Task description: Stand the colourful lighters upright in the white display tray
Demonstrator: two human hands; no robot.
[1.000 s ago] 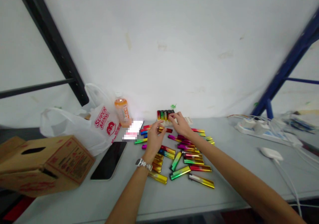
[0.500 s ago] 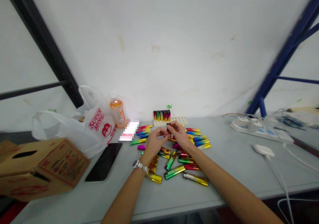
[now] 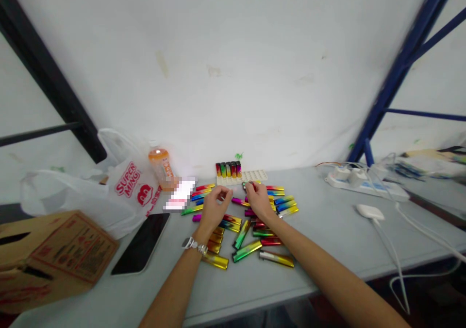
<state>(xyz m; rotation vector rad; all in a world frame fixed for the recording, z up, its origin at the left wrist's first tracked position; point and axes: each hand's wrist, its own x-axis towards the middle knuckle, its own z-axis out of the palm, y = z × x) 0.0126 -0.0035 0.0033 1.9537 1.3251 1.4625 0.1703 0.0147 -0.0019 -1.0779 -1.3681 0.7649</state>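
Note:
Shiny two-tone lighters lie scattered over the grey table, among them a green-and-gold lighter (image 3: pixel 247 251). My right hand (image 3: pixel 260 202) is closed, its fingertips pinching a lighter (image 3: pixel 245 185) whose dark end peeks out at the left; the fingers hide the rest. Just left of it, my left hand (image 3: pixel 215 205) is curled with thumb and fingertips together, and nothing shows in them. A purple lighter (image 3: pixel 238 201) lies between the hands. Behind them sits a pale tray (image 3: pixel 255 175) with rows of holes. Several lighters (image 3: pixel 228 170) stand upright in its left part.
On the left are a cardboard box (image 3: pixel 73 255), a white plastic bag (image 3: pixel 91 192), a black phone (image 3: pixel 141 243), an orange drink bottle (image 3: pixel 160 165) and a blurred-out bright screen (image 3: pixel 181 194). A power strip (image 3: pixel 371 185) and a white charger (image 3: pixel 370 212) with cables lie right.
My hands, together around a lighter before, have moved apart. The left hand has drawn away leftward; the right keeps its pinch near the tray. The whole view has shifted slightly.

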